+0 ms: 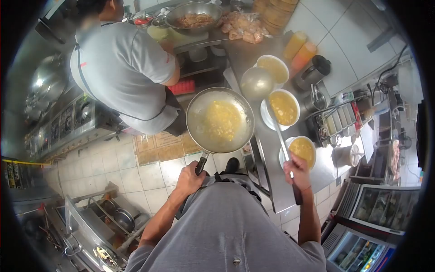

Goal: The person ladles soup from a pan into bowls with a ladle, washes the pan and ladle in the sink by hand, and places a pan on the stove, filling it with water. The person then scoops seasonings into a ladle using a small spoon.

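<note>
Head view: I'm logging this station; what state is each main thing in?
Pan: holding yellow food
Left hand: closed round pan handle
Ladle: held, contents unclear
Right hand: closed round ladle handle
Near bowl: holding yellow food
Middle bowl: holding yellow food
Far bowl: holding yellow food
Metal bowl: holding brownish food

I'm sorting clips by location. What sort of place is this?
Most likely a restaurant kitchen: three filled bowls stand on a steel counter, glass-front fridges are nearby, and a second person in grey stands beyond the pan.
</note>
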The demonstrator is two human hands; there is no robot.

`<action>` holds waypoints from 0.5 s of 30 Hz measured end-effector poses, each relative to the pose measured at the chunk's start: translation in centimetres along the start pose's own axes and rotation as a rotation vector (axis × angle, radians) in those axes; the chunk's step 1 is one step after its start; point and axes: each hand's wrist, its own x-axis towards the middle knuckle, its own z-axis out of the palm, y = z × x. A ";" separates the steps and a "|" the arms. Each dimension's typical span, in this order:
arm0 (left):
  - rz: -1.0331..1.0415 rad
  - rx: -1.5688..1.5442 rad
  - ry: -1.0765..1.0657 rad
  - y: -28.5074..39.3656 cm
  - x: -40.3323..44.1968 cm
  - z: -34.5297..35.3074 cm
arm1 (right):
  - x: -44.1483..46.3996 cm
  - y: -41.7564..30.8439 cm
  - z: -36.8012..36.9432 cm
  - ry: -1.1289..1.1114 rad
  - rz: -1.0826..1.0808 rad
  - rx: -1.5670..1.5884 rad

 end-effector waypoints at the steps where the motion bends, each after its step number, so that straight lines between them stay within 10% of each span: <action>1: -0.004 0.003 -0.004 -0.3 -0.3 -0.2 | -0.1 1.3 0.9 0.000 0.005 0.004; 3: -0.024 0.014 -0.003 -0.7 -0.6 -0.6 | 0.0 4.2 3.4 0.065 -0.389 -0.657; 4: -0.031 0.057 -0.015 -1.0 -0.6 -0.8 | -0.5 1.2 5.6 0.040 -0.144 -0.775; 7: 0.002 0.075 0.015 -2.1 -1.0 -0.8 | -0.3 6.7 6.7 0.038 -0.393 -0.926; 15: -0.096 0.057 -0.024 -3.9 -2.2 -0.4 | -4.9 5.6 7.6 -0.011 -0.081 -0.819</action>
